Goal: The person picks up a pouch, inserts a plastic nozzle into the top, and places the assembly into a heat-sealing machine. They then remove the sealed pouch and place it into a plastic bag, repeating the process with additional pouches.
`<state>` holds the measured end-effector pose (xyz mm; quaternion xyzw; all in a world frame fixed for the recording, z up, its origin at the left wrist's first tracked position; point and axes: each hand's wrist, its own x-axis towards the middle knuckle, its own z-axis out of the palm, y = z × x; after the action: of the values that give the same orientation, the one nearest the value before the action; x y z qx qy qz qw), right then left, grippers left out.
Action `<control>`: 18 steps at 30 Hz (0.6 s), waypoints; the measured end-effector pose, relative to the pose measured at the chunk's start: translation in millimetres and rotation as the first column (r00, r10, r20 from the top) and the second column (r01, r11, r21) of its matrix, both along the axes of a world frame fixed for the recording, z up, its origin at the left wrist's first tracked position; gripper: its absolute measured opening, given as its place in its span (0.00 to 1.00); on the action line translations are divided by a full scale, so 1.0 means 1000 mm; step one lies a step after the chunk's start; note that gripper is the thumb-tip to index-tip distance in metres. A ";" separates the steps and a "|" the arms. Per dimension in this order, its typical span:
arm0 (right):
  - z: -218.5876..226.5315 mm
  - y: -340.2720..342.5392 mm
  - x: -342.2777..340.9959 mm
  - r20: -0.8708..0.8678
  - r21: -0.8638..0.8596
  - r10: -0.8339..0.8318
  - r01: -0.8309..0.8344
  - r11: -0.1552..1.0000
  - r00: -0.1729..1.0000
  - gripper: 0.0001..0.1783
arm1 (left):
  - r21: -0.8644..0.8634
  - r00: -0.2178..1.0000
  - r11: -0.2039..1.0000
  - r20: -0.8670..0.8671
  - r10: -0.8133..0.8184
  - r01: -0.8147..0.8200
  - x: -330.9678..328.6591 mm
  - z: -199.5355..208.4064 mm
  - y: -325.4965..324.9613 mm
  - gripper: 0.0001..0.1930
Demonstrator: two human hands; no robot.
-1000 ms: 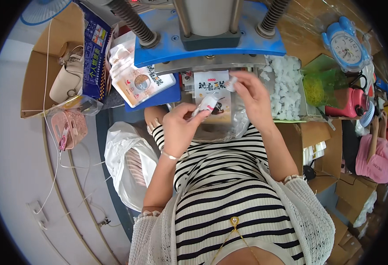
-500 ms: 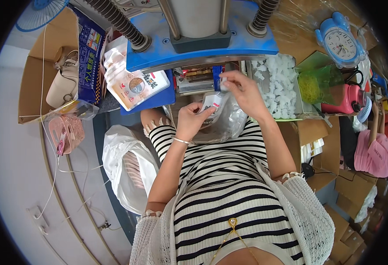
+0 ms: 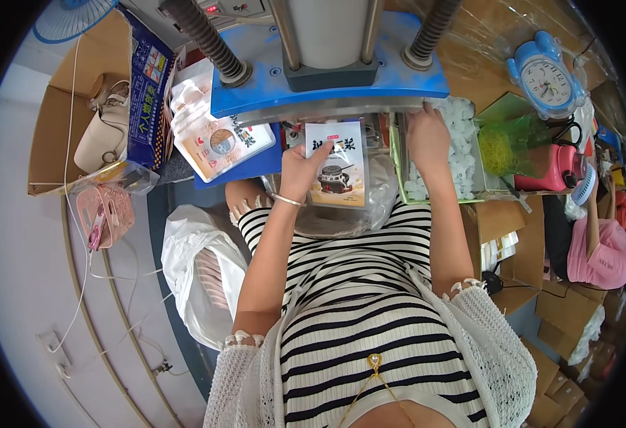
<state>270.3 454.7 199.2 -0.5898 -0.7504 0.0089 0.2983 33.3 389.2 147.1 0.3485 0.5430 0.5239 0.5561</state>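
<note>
My left hand (image 3: 302,170) is closed on a white and yellow printed pouch (image 3: 341,187), with the thumb across its front. The pouch faces up and lies flat below the front edge of the blue press (image 3: 391,84). My right hand (image 3: 428,139) reaches over the left part of a green-edged box (image 3: 401,171) filled with small white plastic pieces (image 3: 460,146). Its fingers point away from me, and their tips are hidden near the press edge. Under the pouch, a clear plastic bag (image 3: 378,185) rests by my lap.
Left of the press, similar pouches (image 3: 217,146) are stacked on a blue tray (image 3: 256,165). A white sack (image 3: 185,250) stands lower left, beside a pink basket (image 3: 108,221). Rightward are a pink-red appliance (image 3: 541,171), a blue clock (image 3: 547,80), and another person in pink (image 3: 598,257).
The pouch has turned from tilted to flat, face up, in my left hand. My right hand has left the pouch's top and moved right, over the box of white pieces.
</note>
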 end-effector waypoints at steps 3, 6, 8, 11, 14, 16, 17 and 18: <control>-0.027 0.004 0.008 0.205 0.039 -0.014 0.006 0.999 0.979 0.08 | -0.088 0.867 0.992 -0.481 -0.126 0.096 -0.009 0.013 -0.010 0.17; -0.021 0.004 0.009 0.097 -0.021 -0.090 0.092 0.996 0.991 0.08 | 0.259 0.100 0.961 -0.958 0.268 -0.099 -0.024 0.078 -0.022 0.19; -0.009 0.006 0.007 0.034 -0.051 -0.112 0.113 0.992 0.993 0.08 | 0.372 -0.103 0.927 -0.925 0.367 -0.038 -0.039 0.072 -0.030 0.18; 0.006 0.013 0.019 -0.049 -0.339 -0.113 0.090 0.936 0.992 0.13 | 0.517 -0.441 0.843 -0.728 0.524 0.149 -0.040 0.046 -0.049 0.18; -0.008 0.009 0.025 -0.396 -0.308 -0.119 -0.010 0.951 0.910 0.12 | 0.466 -0.143 0.870 -0.861 0.488 0.161 -0.024 0.027 -0.086 0.14; -0.016 0.000 0.022 -0.551 -0.283 -0.117 -0.053 0.958 0.826 0.11 | 0.426 0.022 0.903 -0.905 0.425 0.060 -0.039 0.038 -0.082 0.12; -0.017 -0.011 0.019 -0.683 -0.310 -0.119 -0.138 0.941 0.721 0.11 | 0.368 0.194 0.929 -0.909 0.368 -0.035 -0.048 0.050 -0.080 0.11; -0.014 -0.023 0.015 -0.794 -0.320 -0.130 -0.225 0.920 0.594 0.10 | 0.292 0.363 0.949 -0.877 0.315 -0.119 -0.053 0.061 -0.079 0.09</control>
<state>285.5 431.6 185.6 -0.5479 -0.5333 0.4296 0.4805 -20.1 310.1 208.1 0.5512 0.7501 0.3607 0.0579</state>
